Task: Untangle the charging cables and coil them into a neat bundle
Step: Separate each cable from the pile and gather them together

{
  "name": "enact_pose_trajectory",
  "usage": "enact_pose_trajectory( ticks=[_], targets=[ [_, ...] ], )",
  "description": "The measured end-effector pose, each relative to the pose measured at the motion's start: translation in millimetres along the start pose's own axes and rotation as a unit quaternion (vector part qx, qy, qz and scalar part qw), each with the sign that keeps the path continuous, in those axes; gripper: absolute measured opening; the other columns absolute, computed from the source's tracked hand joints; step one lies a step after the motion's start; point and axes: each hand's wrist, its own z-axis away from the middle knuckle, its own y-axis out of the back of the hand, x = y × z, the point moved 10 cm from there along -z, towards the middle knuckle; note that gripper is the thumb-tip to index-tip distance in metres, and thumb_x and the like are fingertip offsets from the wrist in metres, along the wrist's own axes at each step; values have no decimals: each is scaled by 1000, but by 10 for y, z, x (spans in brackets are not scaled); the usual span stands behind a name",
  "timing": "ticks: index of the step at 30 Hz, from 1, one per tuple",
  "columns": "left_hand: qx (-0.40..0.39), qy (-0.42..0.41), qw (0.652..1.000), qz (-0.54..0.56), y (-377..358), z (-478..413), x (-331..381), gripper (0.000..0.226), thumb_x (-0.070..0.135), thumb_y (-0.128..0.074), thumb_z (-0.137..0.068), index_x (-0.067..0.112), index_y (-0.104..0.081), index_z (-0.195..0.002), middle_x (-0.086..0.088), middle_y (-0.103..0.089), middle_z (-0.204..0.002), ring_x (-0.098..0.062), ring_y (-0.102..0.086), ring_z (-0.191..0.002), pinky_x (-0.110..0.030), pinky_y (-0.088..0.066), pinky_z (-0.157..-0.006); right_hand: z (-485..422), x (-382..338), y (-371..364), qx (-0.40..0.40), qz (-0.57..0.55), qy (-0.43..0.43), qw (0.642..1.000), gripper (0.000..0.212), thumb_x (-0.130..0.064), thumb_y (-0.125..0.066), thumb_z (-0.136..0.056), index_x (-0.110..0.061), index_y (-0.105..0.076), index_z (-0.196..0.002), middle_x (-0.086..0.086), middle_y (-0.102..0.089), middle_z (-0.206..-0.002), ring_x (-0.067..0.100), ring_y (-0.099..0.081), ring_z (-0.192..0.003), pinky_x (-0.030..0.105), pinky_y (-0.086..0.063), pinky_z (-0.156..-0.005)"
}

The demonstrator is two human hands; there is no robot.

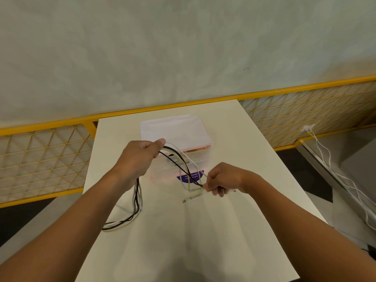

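White tabletop [203, 237] fills the middle of the frame, with a yellow mesh railing [40, 155] and a pale wall behind. At centre left, the left hand [138, 161] is curled round a bunch of black and white charging cables [138, 200], whose loop trails onto the table at lower left. Right of centre, the right hand [225, 180] pinches the strands' other end, though which plugs it holds is hard to tell. A white-lidded clear plastic box [175, 129] sits beyond.
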Motion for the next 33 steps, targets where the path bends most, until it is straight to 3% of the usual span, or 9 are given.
enact_pose_trajectory(
  ticks=[4,9,14,16,18,21,25,29,33],
  targets=[
    [-20,-7,1000,-8,2,-2,11,52,48,-62,-94,14,-45,-59,1,-25,-48,-17,-16,-45,-26,-19,-49,61,-78,-51,-17,8,17,1000,19,-15,-62,-93,-11,-79,-100,1,-78,-96,14,-71,-83,26,-47,-74],
    [-45,-14,999,-23,-59,30,56,50,48,-62,-94,12,-48,-63,-1,-25,-50,-17,-16,-46,-26,-19,-48,19,-300,12,17,-47,61,997,33,-2,-51,-95,-15,-74,-115,3,-79,-90,16,-73,-83,25,-51,-75],
    [-49,-25,998,-28,-76,49,99,50,48,-62,-94,12,-48,-62,-2,-25,-51,-17,-16,-46,-27,-19,-49,58,-617,38,58,-54,129,988,16,-11,-69,-91,-15,-78,-103,10,-78,-88,14,-69,-68,17,-47,-58],
    [-44,-25,998,-31,-66,47,97,50,49,-62,-94,12,-48,-62,-3,-25,-52,-17,-17,-45,-28,-20,-50,52,-701,50,77,-43,148,985,14,-22,-77,-86,-19,-79,-100,4,-78,-85,13,-68,-69,18,-50,-60],
    [-39,-25,998,-33,-58,45,96,50,49,-62,-94,13,-48,-62,-3,-25,-52,-17,-17,-45,-28,-20,-50,35,-740,111,116,-26,159,980,12,-28,-82,-83,-22,-79,-92,-1,-77,-82,17,-70,-75,28,-57,-69],
    [-30,-23,999,-32,-36,40,96,50,48,-61,-94,13,-47,-62,-3,-25,-53,-17,-17,-44,-27,-19,-49,58,-800,160,141,-49,181,972,8,-23,-77,-87,-20,-79,-94,-3,-77,-87,20,-70,-76,33,-60,-76],
    [-19,-26,999,-35,-40,44,108,49,48,-61,-94,12,-49,-64,-5,-25,-55,-17,-18,-45,-28,-19,-50,158,-888,280,191,-79,202,957,8,-20,-75,-89,-20,-75,-97,-3,-76,-84,12,-68,-64,32,-59,-72],
    [-13,-29,998,-49,-100,45,138,50,49,-60,-95,11,-50,-64,-4,-28,-54,-15,-20,-42,-27,-22,-50,250,-1031,311,255,-31,239,936,4,-15,-78,-87,-17,-76,-89,-4,-73,-77,3,-63,-64,27,-59,-73],
    [-15,-36,997,-65,-147,57,186,50,48,-59,-96,10,-53,-64,-1,-29,-51,-12,-21,-37,-27,-24,-50,276,-1124,260,296,39,259,919,13,-26,-81,-84,-16,-78,-92,-11,-70,-77,0,-60,-62,19,-53,-68]
  ],
)
